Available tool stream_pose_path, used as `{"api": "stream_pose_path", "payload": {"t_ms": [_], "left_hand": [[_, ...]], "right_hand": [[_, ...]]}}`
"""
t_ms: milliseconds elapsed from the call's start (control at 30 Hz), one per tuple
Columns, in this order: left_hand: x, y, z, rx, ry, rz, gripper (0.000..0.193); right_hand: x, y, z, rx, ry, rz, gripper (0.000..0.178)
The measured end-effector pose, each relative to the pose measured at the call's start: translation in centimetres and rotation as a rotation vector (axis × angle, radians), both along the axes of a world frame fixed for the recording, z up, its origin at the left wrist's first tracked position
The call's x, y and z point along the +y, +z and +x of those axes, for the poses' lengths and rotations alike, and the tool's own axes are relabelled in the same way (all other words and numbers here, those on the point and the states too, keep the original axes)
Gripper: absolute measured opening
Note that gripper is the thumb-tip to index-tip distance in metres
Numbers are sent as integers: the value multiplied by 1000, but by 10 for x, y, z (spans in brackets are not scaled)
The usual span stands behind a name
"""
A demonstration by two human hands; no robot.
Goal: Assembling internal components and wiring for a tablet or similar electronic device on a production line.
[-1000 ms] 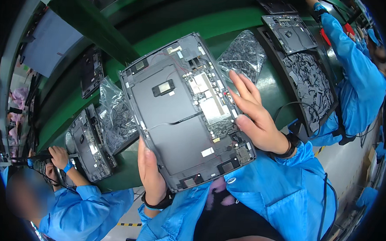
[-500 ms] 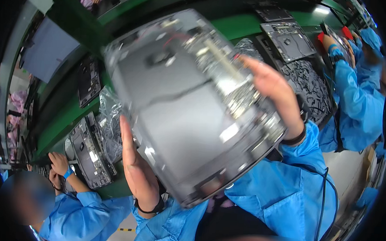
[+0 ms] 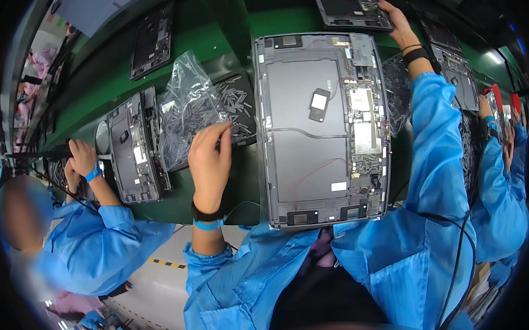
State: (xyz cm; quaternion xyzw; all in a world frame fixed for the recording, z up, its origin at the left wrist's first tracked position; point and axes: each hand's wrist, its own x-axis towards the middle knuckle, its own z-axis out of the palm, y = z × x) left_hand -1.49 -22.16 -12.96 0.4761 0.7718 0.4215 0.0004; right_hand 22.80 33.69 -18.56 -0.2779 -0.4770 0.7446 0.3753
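Directly before me, an opened tablet-like device (image 3: 303, 161) lies flat at the bench's front edge, its inner side up. It has a grey housing, a long circuit board along its right side and a small black module with a white label. Neither hand touches it. My left hand (image 3: 208, 159) hovers left of it with loosely curled fingers, thumb apart, nothing visible in them. Beyond the device, my right hand (image 3: 399, 24) reaches far forward and grips the right corner of a second opened device (image 3: 349, 9), partly cut off by the picture's top edge.
Left of the device, a clear plastic bag (image 3: 188, 97) lies over a dark tray (image 3: 247, 93) of small black strips. More opened devices (image 3: 129, 150) (image 3: 152, 42) (image 3: 457, 73) stand along the green bench. Co-workers in blue sit at left (image 3: 95, 246) and right (image 3: 498, 216). A cable hangs by my right arm.
The device that both hands held up now lies before me, released. My right hand has gone forward to the second device; my left has drawn away to the left. My view has shifted.
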Motion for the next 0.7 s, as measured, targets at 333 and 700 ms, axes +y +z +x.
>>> {"api": "stream_pose_path", "payload": {"t_ms": [333, 700], "left_hand": [[56, -8, -30, 156, -382, -172, 22], [77, 13, -20, -185, -207, -584, 45]], "right_hand": [[-107, 58, -30, -193, -256, 650, 22], [-265, 45, 92, -921, 29, 1246, 9]]}}
